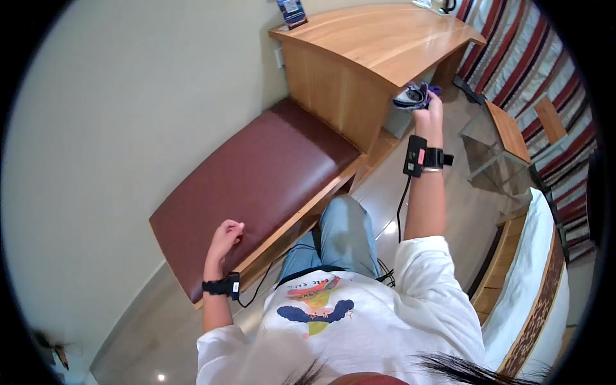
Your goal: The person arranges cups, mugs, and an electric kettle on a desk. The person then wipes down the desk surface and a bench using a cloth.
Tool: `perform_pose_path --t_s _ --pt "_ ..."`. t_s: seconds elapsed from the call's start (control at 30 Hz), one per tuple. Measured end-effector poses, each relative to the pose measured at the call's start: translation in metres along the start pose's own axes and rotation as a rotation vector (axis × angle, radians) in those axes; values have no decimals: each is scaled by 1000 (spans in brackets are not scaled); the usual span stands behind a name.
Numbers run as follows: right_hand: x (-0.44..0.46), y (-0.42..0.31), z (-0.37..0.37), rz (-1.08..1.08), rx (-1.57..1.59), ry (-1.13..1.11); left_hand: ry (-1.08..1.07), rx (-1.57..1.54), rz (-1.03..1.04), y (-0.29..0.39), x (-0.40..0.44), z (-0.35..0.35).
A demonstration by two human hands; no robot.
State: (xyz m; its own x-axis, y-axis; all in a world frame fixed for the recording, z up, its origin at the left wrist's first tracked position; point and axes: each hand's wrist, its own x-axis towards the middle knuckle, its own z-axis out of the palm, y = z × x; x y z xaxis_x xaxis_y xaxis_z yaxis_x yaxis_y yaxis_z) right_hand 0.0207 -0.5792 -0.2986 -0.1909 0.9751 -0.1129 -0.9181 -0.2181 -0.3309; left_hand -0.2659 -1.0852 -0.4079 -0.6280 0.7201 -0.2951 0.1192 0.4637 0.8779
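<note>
My right hand (428, 114) is raised near the desk's front corner, its fingers closed around a crumpled cloth (414, 96) in white, dark and purple. The cloth's exact kind does not show. My left hand (226, 237) hovers above or rests at the near end of the brown padded bench (250, 186); contact is unclear. Its fingers are curled in, and I see nothing in them. A black strapped device (423, 156) with a cable sits on my right wrist, and another strapped device (222, 285) on my left.
Beyond the bench stands a curved wooden desk (378, 35) with a dark card (292, 13) on it. A small glass-sided table (507, 131) is at right, before striped curtains (507, 58). The bed's edge (539, 282) lies close on my right. Cables hang from both wrists.
</note>
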Motion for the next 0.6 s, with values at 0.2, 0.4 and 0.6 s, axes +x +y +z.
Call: perform_pose_path --t_s 0.2,0.4,0.6 --pt "-142 17 38 -1118 -263 7 220 -89 314 44 44 -39" --pt "-134 62 13 -1961 -1988 -707 194 -327 399 88 122 -66" --pt "-85 86 -14 -1781 -2873 -601 43 -833 420 53 175 -71"
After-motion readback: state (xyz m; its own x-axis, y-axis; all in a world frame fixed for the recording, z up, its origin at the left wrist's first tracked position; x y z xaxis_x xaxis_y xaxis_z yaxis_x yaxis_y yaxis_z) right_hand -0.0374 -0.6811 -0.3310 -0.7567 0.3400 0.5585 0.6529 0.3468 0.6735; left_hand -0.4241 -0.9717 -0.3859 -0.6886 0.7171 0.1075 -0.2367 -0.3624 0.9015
